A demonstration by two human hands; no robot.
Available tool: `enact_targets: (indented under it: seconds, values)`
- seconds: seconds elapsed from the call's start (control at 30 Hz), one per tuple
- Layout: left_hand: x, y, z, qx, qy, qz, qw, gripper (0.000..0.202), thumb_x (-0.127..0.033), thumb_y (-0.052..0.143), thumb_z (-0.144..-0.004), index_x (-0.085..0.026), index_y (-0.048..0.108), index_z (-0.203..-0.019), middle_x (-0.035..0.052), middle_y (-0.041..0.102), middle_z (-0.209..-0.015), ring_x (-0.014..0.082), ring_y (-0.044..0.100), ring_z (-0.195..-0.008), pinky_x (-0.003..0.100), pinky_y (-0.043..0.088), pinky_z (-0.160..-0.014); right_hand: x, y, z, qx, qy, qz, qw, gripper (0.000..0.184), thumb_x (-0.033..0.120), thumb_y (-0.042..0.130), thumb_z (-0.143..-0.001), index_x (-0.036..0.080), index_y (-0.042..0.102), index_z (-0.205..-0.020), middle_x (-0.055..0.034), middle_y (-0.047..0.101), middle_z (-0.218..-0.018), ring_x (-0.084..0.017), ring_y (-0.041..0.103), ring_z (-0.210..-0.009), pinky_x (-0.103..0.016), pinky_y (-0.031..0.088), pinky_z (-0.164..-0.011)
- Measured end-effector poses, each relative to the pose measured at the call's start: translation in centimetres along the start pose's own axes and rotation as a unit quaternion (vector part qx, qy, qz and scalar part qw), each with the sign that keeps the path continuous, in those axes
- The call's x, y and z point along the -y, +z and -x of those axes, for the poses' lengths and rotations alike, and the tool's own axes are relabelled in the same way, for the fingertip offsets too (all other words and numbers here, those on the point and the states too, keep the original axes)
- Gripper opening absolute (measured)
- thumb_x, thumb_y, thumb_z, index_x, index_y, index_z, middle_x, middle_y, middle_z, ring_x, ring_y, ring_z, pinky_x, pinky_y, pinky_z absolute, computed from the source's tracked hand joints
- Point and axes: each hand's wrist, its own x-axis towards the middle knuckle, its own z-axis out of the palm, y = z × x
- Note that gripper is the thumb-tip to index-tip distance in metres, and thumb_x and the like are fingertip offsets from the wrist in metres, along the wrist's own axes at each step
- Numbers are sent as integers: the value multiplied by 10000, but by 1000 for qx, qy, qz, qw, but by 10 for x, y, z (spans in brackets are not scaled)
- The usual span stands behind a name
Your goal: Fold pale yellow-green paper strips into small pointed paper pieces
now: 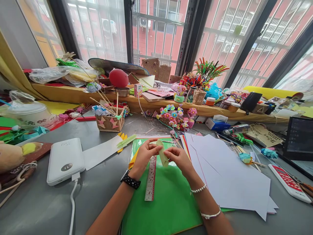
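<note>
My left hand point(144, 154) and my right hand point(179, 157) are raised just above a green sheet point(168, 199) on the grey table. Both pinch a small folded piece of pale yellow-green paper point(162, 154) between their fingertips. The left hand grips its upper left part, the right hand its right edge. A metal ruler point(151, 179) lies on the green sheet under my left wrist, which wears a black dotted watch band point(130, 180). Bead bracelets circle my right wrist.
A fan of white paper sheets point(230, 173) lies to the right. At left sit a white power bank point(65, 160) with cable and a cardboard box point(110, 122) of sticks. Paper flowers point(172, 116), a calculator point(288, 182) and a cluttered window ledge lie beyond.
</note>
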Motion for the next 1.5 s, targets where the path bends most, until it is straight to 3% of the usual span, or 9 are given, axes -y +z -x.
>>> enact_targets:
  seconds: [0.3, 0.47, 0.77, 0.97, 1.33, 1.5]
  values:
    - [-3, 4, 2, 6, 5, -34, 999, 449, -228, 668, -569, -134, 465, -959, -27, 570, -590, 101, 545, -550, 209, 430, -541, -2, 1, 0, -29, -21, 34, 999, 193, 324, 600, -629, 136, 576, -597, 16, 536, -535, -95, 485, -495, -212, 394, -483]
    - [-1, 1, 0, -28, 38, 4, 999, 419, -238, 643, -601, -155, 436, -956, -36, 560, -618, 110, 562, -602, 250, 453, -613, 2, 3, 2, -3, -5, 48, 999, 207, 344, 572, -651, 139, 593, -635, 0, 560, -561, -106, 502, -511, -222, 404, -492]
    - [3, 2, 0, -20, -7, -20, 1000, 557, -270, 675, -557, -152, 378, -1013, -20, 578, -634, 145, 583, -611, 267, 453, -582, -3, 3, 0, -44, -41, 90, 994, 196, 334, 570, -659, 148, 551, -602, 11, 537, -516, -99, 480, -472, -209, 373, -455]
    - [-1, 2, 1, -37, 8, -8, 999, 492, -271, 664, -573, -169, 387, -966, -16, 609, -665, 145, 596, -635, 266, 465, -607, -2, 3, 0, -14, -18, 66, 998, 245, 390, 546, -671, 156, 535, -597, 9, 552, -505, -111, 514, -469, -222, 395, -465]
    - [-2, 3, 3, -5, -8, -31, 999, 417, -286, 659, -575, -170, 457, -921, -14, 593, -686, 111, 567, -615, 231, 451, -591, -4, 1, -1, -88, -65, 36, 993, 246, 391, 479, -727, 158, 531, -670, 5, 529, -584, -121, 531, -524, -231, 426, -478]
    - [-3, 4, 4, -6, -1, -32, 999, 436, -290, 650, -587, -162, 450, -953, -1, 604, -689, 120, 572, -638, 244, 449, -613, 0, 2, 1, -41, -51, -8, 998, 232, 367, 561, -666, 147, 544, -742, -8, 577, -619, -132, 563, -538, -246, 445, -503]
